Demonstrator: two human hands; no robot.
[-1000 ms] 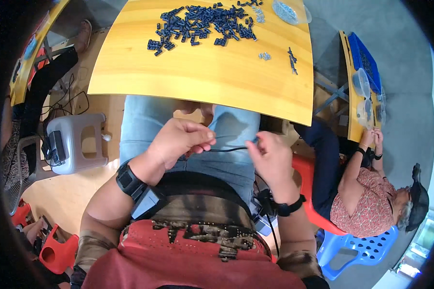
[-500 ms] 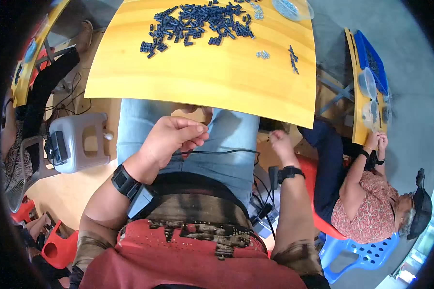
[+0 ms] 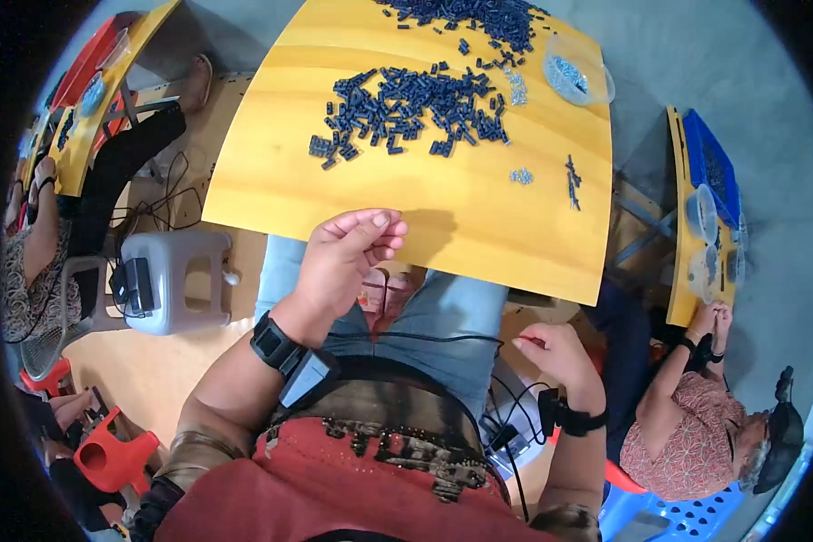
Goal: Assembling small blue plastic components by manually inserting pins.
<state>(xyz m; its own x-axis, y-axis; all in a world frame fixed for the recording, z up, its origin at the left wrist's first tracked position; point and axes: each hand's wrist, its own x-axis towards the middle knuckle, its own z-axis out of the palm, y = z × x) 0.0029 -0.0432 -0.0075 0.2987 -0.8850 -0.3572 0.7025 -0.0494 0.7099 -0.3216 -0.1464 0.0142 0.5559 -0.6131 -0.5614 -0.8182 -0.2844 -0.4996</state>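
My left hand [image 3: 350, 257] is raised over the near edge of the yellow table [image 3: 298, 185], its thumb pressed against the bent fingers. Whatever may be pinched there is too small to make out. Lower down on the right, beside my thigh, my right hand [image 3: 565, 359] is closed with its thumb and forefinger together. A small reddish patch shows at its fingertips, and I cannot tell what it is. Beyond my hands lies a loose pile of small dark blue-black parts [image 3: 415, 108]. To its right are a little heap of shiny metal pieces [image 3: 521, 176] and a short row of joined dark parts [image 3: 574, 183].
A second dark pile [image 3: 488, 18] and a clear tub of silvery pieces [image 3: 569, 77] sit farther back. A black cable [image 3: 415, 335] crosses my lap. At right, a co-worker [image 3: 686, 425] works by another yellow table; a grey stool [image 3: 176, 280] stands at left.
The view has tilted, showing more of the table. My left hand now overlaps the table's near edge. My right hand sits lower and farther right, nearer my body.
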